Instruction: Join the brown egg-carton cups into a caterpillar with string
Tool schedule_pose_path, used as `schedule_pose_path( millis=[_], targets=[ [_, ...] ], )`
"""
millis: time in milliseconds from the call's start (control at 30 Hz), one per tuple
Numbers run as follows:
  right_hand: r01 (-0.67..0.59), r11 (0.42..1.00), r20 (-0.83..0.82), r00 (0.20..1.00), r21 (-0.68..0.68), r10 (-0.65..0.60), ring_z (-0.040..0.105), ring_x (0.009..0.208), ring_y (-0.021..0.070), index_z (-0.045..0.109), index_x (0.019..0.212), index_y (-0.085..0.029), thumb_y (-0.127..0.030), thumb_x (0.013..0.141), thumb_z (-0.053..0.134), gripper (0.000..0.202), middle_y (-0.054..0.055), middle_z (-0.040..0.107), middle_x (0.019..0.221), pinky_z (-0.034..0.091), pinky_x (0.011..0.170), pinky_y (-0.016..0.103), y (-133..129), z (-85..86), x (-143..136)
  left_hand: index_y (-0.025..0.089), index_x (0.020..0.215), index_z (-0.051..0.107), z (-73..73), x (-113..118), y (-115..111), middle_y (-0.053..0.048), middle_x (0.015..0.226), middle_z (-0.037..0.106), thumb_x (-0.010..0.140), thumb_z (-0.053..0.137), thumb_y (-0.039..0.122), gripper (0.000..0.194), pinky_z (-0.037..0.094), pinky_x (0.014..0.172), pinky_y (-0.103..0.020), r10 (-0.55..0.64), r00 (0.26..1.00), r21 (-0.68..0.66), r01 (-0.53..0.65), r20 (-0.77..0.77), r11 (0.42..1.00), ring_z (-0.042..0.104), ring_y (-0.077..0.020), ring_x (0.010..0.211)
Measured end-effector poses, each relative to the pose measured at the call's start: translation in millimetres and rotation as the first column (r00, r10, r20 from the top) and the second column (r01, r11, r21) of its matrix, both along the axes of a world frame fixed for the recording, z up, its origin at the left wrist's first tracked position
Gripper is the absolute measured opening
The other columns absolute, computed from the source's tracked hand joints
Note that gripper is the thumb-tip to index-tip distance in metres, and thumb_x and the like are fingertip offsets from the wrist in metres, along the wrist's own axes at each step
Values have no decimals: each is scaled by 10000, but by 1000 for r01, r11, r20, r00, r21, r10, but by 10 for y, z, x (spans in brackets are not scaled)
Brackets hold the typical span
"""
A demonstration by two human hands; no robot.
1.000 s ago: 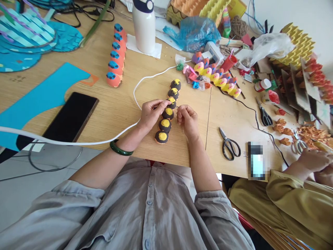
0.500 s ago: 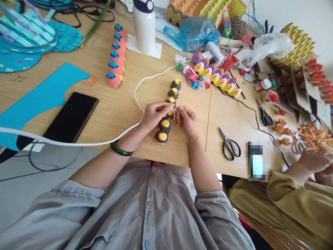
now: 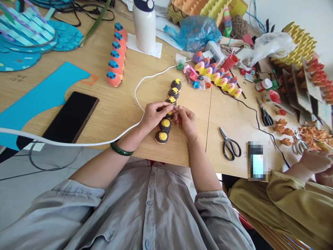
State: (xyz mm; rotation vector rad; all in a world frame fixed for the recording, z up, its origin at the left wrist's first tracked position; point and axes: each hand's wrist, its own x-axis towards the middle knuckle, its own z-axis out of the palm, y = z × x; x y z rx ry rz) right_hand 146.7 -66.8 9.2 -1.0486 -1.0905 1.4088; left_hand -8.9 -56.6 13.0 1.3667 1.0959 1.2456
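My left hand (image 3: 153, 115) and my right hand (image 3: 187, 121) meet over a row of black cups with yellow tops (image 3: 164, 125). Fingertips of both are closed in a pinch and almost touch; a tiny dark bit seems to be between them, too small to name. The far cups in the row carry small black marks on their yellow tops, while the two nearest have plain yellow tops. My fingers partly cover the middle cups. A green bangle (image 3: 121, 149) circles my left wrist.
A white cable (image 3: 135, 91) curves past my left hand. Left of it lie a phone (image 3: 71, 116) and an orange cup row (image 3: 116, 57); a white bottle (image 3: 144, 29) stands behind. Black-handled scissors (image 3: 230, 144) lie right. A co-worker's hand (image 3: 314, 161) is at far right.
My right hand has shifted slightly left, and its fingertips have come closer to those of my left hand. The cup row looks unmoved.
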Motion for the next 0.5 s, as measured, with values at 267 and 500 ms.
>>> schedule_pose_path(
  millis=[267,500],
  targets=[
    [71,997,32,997,25,-71,395,447,53,710,772,-201,-650,793,785,456,-70,528,560,301,419,221,-4,-14,11,142,836,828,47,3,-15,24,546,513,847,710,560,434,419,597,-253,-11,999,-60,14,46,998,463,-108,562],
    [36,999,52,998,12,-36,410,455,53,693,768,-201,-651,782,795,461,-64,553,579,307,420,221,-10,-14,-1,153,867,834,13,10,-4,-43,760,747,788,788,496,355,467,637,-244,8,999,-31,-7,39,1000,596,-130,667]
  ],
)
